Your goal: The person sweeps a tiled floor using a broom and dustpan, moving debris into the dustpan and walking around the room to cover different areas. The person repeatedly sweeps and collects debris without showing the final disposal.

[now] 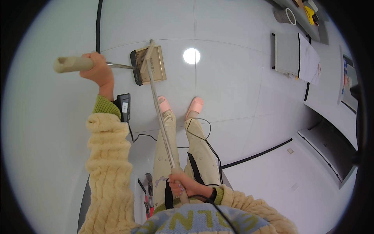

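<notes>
My left hand [98, 70] is closed around the beige handle [71, 64] of a long-handled dustpan. The dustpan [158, 70], beige with a dark comb-toothed edge, lies on the tiled floor ahead of my feet. Low in front of my body, my right hand [182, 185] grips the broom's pole [160, 117]. The broom head [148, 55] sits slantwise over the dustpan, its bristles against or close to the comb teeth. I cannot tell whether any dirt is in the pan. A black device [125, 107] is at my left wrist, and its cable trails across my legs.
A pink slipper [196, 105] is on each foot. To the right stand a grey bin [285, 16], a grey-and-white piece of furniture [287, 54] and a white cabinet [330, 87]. A white wall [43, 117] runs along my left. Tools lie in a white container [139, 201] by my legs.
</notes>
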`<state>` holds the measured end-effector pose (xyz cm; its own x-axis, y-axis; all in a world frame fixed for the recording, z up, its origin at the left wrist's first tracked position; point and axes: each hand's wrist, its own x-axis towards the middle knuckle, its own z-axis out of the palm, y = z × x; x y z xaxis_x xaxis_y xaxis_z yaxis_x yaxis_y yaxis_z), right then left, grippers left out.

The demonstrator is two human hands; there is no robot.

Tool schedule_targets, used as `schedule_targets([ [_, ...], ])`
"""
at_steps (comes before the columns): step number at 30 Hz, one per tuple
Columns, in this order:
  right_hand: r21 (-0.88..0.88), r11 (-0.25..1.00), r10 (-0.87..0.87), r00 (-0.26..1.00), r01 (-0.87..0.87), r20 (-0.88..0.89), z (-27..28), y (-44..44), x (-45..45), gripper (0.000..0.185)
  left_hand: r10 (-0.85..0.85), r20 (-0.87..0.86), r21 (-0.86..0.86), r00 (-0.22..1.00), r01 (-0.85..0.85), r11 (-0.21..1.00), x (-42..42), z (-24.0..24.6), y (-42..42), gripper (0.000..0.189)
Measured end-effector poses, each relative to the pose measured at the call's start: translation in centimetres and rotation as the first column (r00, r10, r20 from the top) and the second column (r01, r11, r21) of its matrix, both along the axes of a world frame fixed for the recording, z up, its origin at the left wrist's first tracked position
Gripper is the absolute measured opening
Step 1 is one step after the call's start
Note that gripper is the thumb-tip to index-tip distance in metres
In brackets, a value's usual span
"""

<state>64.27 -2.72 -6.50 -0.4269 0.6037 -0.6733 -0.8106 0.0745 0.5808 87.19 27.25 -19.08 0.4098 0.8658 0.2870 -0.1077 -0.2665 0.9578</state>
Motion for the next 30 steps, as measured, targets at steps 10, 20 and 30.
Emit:
schedule_targets([
  [10,-0.285,0.942,-0.149,0.982,0.177,0.117,-0.1,-1.4,-1.0,0.023,-0.039,-0.026,-0.067,0.999,0.038,0.997,-3.5,0.8,-0.9,0.019],
  [20,-0.720,0.574,-0.172,0.917,0.391,0.361,-11.8,-14.4,8.3,0.018,0.081,0.006,-0.058,0.997,-0.080,0.995,-1.8,1.6,-2.8,0.019],
  [30,-0.634,0.545,-0.575,0.795,0.548,0.193,-18.5,-21.1,18.0,0.022,0.168,-0.003,-0.074,0.986,-0.168,0.983,-0.8,0.5,-0.9,0.017],
])
